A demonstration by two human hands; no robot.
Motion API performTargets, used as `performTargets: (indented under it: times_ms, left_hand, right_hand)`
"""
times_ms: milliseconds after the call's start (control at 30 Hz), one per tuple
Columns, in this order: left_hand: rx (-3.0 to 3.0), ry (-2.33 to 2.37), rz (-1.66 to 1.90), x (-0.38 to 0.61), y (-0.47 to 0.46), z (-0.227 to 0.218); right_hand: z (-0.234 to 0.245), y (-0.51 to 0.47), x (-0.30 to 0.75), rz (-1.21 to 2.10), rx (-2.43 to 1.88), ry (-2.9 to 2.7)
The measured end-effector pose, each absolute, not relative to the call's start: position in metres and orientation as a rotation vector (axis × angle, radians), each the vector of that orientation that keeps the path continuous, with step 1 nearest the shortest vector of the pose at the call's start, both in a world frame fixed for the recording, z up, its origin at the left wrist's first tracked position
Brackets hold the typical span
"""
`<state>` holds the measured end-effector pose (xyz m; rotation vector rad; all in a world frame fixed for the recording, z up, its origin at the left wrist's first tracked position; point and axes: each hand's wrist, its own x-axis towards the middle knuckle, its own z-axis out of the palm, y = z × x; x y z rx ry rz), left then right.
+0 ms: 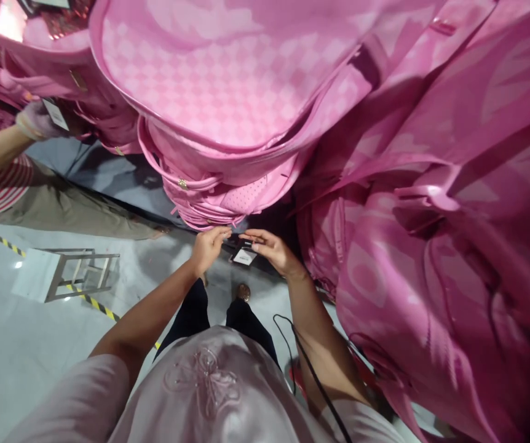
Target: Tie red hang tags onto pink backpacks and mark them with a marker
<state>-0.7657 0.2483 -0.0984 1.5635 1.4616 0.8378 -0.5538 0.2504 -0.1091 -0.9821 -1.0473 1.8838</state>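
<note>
My left hand (208,247) and my right hand (272,249) meet just below a stack of glossy pink backpacks (214,92). Between them is a small black and white hang tag (243,254). The fingers of my right hand are pinched on the tag's top edge. My left hand's fingers are curled and touch the tag's dark upper part from the left. The tag sits close to the lowest bag in the stack (209,206).
A large heap of pink bags wrapped in shiny film (431,246) fills the right side. At the left, another person's gloved hand (39,120) touches a tagged bag. A metal stool (69,274) stands on the grey floor by yellow-black tape (94,303).
</note>
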Motion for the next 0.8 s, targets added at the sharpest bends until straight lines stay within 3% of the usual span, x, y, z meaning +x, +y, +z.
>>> performTargets:
  times_ms: [267,400,533,633,800]
  left_hand:
    - [2.170,1.564,0.874,-0.766,0.254,-0.102]
    - [2.393,1.514,0.870,-0.769,0.247,-0.112]
    - [2.157,1.369,1.014,-0.765,0.249,-0.122]
    - [1.867,1.461,1.153,-0.760,0.253,-0.126]
    - [1.639,1.558,1.227,-0.758,0.254,-0.130]
  right_hand:
    - [-0.126,0.257,-0.573,1.367,-1.325,-1.232]
    - [-0.126,0.262,-0.576,0.844,-1.421,-1.663]
    - [-0.122,0.261,-0.583,0.391,-1.425,-1.858]
    - [-0.122,0.262,-0.592,0.416,-1.302,-1.759]
    - [-0.124,0.270,-0.600,0.803,-1.355,-1.265]
